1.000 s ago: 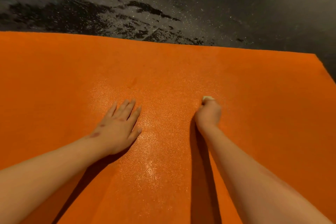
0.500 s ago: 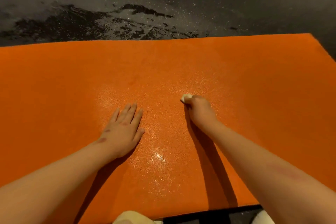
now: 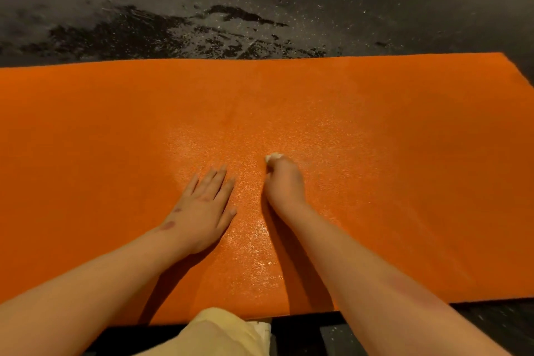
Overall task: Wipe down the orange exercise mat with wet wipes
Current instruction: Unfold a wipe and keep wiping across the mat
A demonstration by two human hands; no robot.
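The right hand (image 3: 284,183) curls round a white wet wipe (image 3: 274,156), which pokes out toward 12 o'clock and touches the orange mat (image 3: 404,139). The left hand (image 3: 202,211) lies flat at its 9 o'clock, fingers straight. The mat's long axis runs 9 to 3 o'clock across the dark floor (image 3: 375,9)

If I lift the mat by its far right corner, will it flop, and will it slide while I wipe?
Probably floppy: the mat looks thin and lies fully flat on the floor. It may slide under wiping, which could be why the left hand presses flat on it. The shiny patch by the wipe in the right hand is likely slick.
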